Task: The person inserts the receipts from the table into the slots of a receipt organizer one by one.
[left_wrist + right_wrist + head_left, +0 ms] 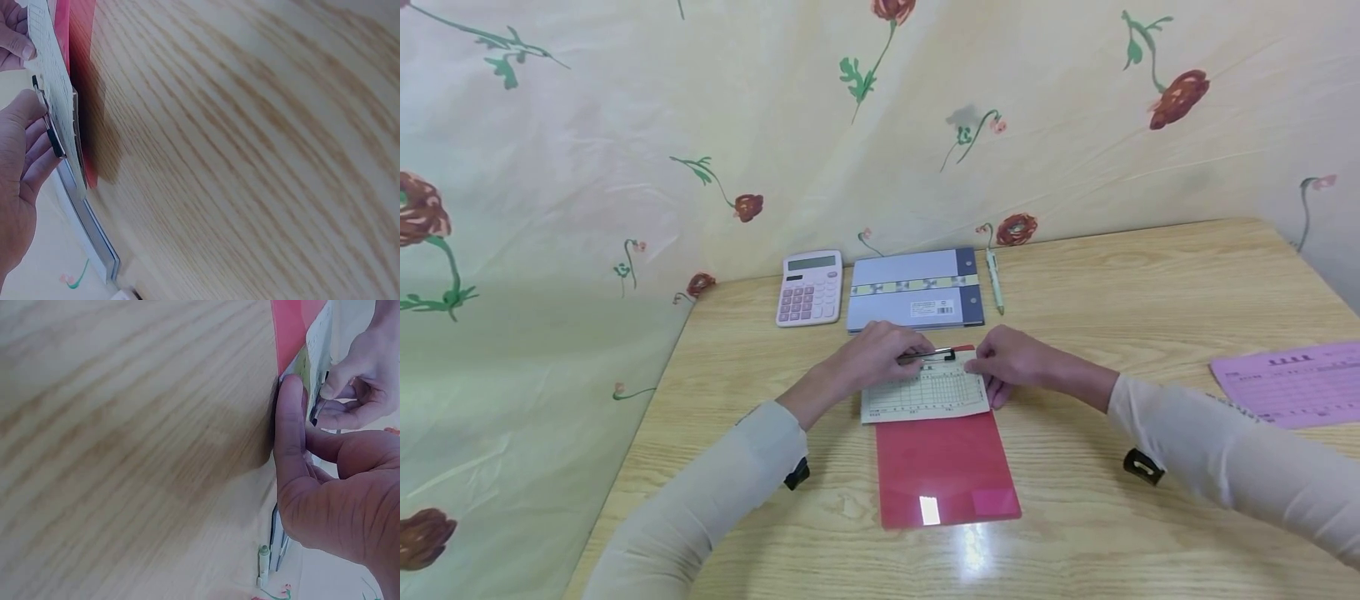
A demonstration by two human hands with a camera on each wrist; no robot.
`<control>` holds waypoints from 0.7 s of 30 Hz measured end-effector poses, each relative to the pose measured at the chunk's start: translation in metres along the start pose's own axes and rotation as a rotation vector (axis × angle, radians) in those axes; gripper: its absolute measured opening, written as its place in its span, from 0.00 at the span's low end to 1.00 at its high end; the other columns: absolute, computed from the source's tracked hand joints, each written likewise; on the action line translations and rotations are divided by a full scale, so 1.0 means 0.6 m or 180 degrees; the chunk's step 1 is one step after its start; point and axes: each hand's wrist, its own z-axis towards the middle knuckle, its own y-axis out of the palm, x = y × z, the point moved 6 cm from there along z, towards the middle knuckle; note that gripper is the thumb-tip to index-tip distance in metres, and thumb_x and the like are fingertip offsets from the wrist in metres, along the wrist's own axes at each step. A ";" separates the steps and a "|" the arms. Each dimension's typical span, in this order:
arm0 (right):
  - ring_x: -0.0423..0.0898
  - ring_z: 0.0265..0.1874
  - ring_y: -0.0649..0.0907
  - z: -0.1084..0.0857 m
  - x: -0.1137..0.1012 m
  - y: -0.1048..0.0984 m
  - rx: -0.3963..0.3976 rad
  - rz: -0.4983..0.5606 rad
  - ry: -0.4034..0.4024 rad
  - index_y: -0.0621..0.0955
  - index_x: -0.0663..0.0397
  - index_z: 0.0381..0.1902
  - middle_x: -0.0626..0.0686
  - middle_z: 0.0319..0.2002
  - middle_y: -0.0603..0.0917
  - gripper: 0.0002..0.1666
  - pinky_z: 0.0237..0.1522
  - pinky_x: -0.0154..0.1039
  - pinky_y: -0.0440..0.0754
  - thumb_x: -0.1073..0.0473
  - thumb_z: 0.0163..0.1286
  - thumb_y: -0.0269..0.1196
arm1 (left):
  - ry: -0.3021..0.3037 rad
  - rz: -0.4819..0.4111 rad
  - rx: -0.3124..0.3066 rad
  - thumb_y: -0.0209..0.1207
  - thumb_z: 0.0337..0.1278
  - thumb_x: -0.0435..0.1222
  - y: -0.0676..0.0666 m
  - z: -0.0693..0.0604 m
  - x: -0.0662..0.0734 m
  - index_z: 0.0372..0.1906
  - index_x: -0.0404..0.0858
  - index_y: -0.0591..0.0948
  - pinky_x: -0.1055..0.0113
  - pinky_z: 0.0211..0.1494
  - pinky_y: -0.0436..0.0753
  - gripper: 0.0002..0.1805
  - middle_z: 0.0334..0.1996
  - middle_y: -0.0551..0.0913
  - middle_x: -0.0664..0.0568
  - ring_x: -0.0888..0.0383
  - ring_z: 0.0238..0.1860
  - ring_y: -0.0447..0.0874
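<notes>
A red clipboard (943,467) lies on the table, its clip (942,353) at the far end. Over its upper half sits a small pad of printed forms (925,398), its top edge at the clip. My left hand (874,354) holds the clip, thumb on it and fingers bent around it, as the left wrist view shows. At the pad's upper right corner my right hand (1013,360) pinches the sheets between thumb and fingers. In the right wrist view, the index finger of this hand (337,494) lies along the board's edge.
Behind the clipboard are a pink calculator (809,288), a blue-grey folder (895,300) and a light green pen (995,282). A purple printed form (1292,385) lies at the right. A flowered curtain (805,125) hangs along the table's back and left edges.
</notes>
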 end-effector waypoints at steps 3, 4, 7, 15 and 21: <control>0.46 0.20 0.88 0.001 -0.002 -0.001 -0.0072 0.0006 -0.0032 0.85 0.73 0.42 0.58 0.26 0.89 0.15 0.30 0.43 0.90 0.64 0.82 0.58 | 0.0012 0.0012 0.0001 0.66 0.71 0.34 0.000 0.001 0.000 0.58 0.41 0.89 0.79 0.49 0.81 0.15 0.53 0.91 0.54 0.67 0.44 0.86; 0.46 0.20 0.88 0.001 -0.003 -0.001 -0.0094 0.0007 -0.0046 0.85 0.74 0.42 0.59 0.26 0.89 0.15 0.29 0.43 0.90 0.64 0.82 0.58 | 0.0016 0.0013 0.0004 0.65 0.71 0.34 0.000 0.001 0.000 0.58 0.41 0.89 0.79 0.49 0.81 0.15 0.52 0.91 0.54 0.67 0.44 0.87; 0.47 0.20 0.88 0.002 -0.004 -0.001 -0.0136 -0.0006 -0.0043 0.85 0.74 0.42 0.59 0.25 0.88 0.15 0.29 0.43 0.90 0.64 0.83 0.57 | 0.0029 0.0008 0.0004 0.65 0.70 0.34 0.000 0.001 0.001 0.57 0.41 0.89 0.79 0.49 0.81 0.14 0.52 0.91 0.54 0.67 0.44 0.87; 0.47 0.21 0.89 0.008 -0.003 -0.003 -0.0226 0.0016 0.0167 0.84 0.74 0.44 0.59 0.25 0.88 0.16 0.31 0.42 0.90 0.64 0.84 0.54 | 0.0029 -0.0024 -0.0005 0.65 0.70 0.34 0.000 0.002 -0.001 0.57 0.41 0.89 0.79 0.50 0.82 0.14 0.51 0.91 0.55 0.67 0.46 0.88; 0.46 0.21 0.89 0.009 -0.003 -0.005 -0.0267 -0.0037 0.0198 0.83 0.75 0.49 0.59 0.27 0.88 0.18 0.31 0.41 0.90 0.63 0.86 0.52 | 0.0041 -0.0031 0.0005 0.65 0.70 0.33 0.000 0.003 0.000 0.57 0.41 0.89 0.80 0.49 0.81 0.14 0.51 0.91 0.54 0.68 0.44 0.87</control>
